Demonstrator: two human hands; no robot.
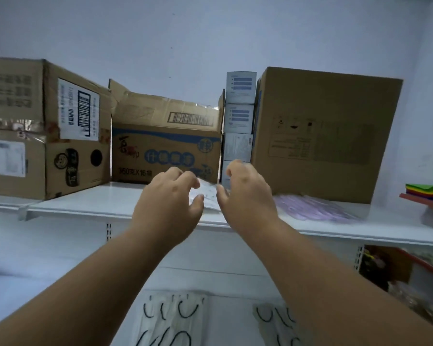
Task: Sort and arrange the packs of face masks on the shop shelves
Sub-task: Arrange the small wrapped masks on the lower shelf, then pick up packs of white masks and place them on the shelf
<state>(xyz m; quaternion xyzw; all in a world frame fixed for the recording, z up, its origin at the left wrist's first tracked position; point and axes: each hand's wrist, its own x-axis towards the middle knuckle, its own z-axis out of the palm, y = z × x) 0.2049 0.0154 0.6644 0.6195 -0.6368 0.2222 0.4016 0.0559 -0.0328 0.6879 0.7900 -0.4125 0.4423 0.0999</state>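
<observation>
Where boxes crowd: white shelf (115, 203).

Matt brown cardboard cartons (320, 136), some with glossy tape, on a smooth white painted metal shelf (85, 203); glossy clear plastic pack of lilac masks (310, 204); smooth white card boxes (239, 118).

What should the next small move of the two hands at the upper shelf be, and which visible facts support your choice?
Probably close both hands on the clear pack lying between them. The left hand and right hand hover with loosely curled fingers on either side of it, on the upper shelf, seemingly not gripping yet. The pink pack lies apart to the right.
</observation>
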